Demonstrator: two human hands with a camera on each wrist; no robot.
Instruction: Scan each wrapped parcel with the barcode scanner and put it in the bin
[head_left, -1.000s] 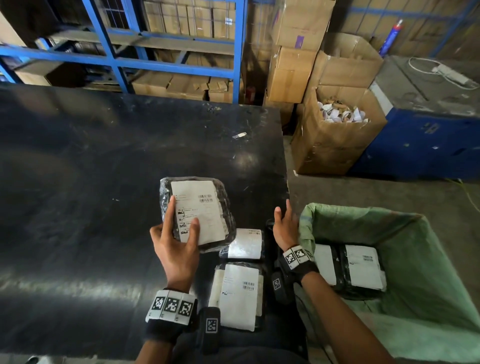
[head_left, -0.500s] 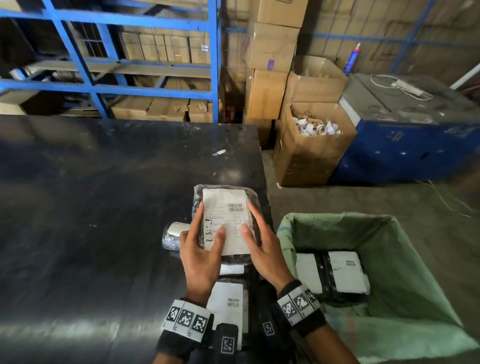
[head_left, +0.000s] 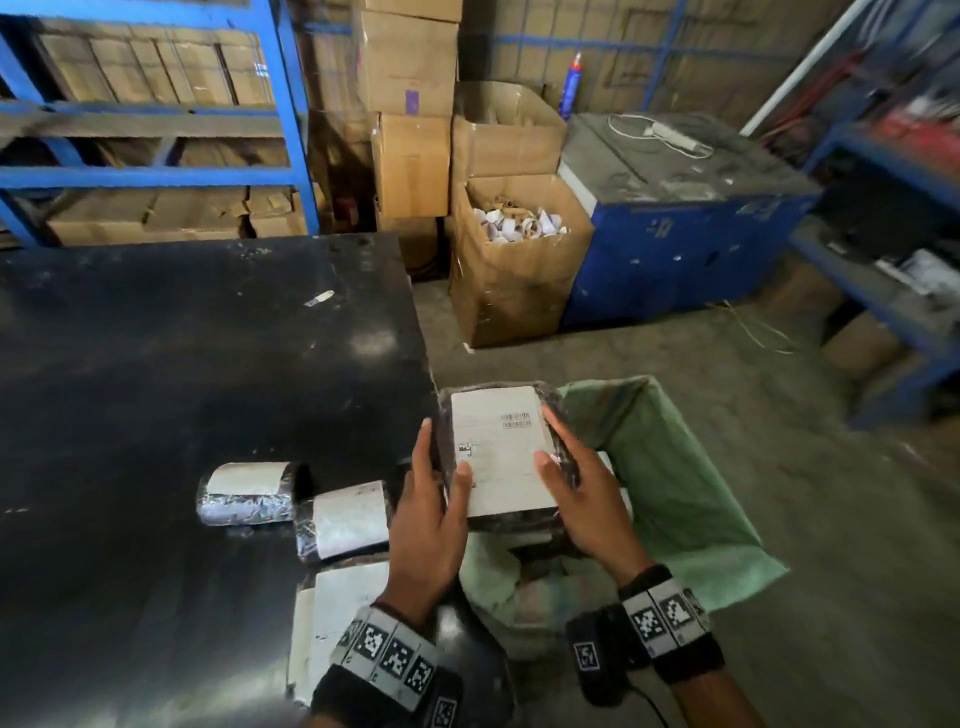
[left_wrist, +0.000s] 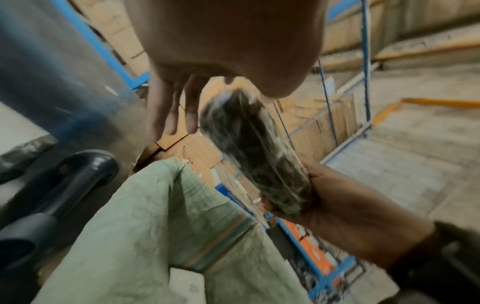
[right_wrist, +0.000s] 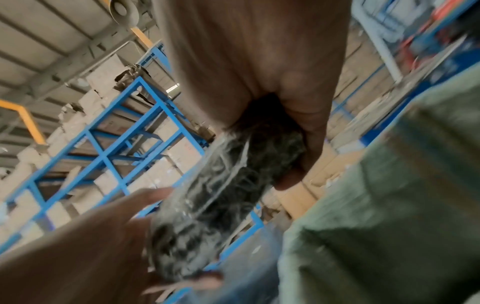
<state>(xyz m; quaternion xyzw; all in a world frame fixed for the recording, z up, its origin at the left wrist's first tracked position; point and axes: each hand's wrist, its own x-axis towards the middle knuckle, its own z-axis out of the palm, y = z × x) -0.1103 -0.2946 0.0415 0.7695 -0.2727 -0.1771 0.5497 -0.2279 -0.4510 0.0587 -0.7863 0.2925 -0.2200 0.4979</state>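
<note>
Parcels wait at nine o'clock on the black table (head_left: 156, 364): a foil-wrapped parcel (head_left: 244, 493), a second labelled parcel (head_left: 343, 519) just beside it, and a third parcel (head_left: 337, 608) nearer the body, partly hidden by the left wrist. All three lie label up and, judging by their place, have yet to go into the bin. At centre, the left hand (head_left: 426, 525) grips the left edge of the held parcel (head_left: 498, 452), thumb curled onto its label, fingers reaching under it. The right hand (head_left: 576, 499) clasps the opposite edge, thumb on top, fingers wrapped beneath. The parcel sits label up, over the near-left rim of the green-lined bin (head_left: 675, 467), which stands at three o'clock beside the table. No scanner shows clearly, so whether this parcel is scanned cannot be told. The drop seems the step in hand. The held parcel hides most of the bin's inside.
</note>
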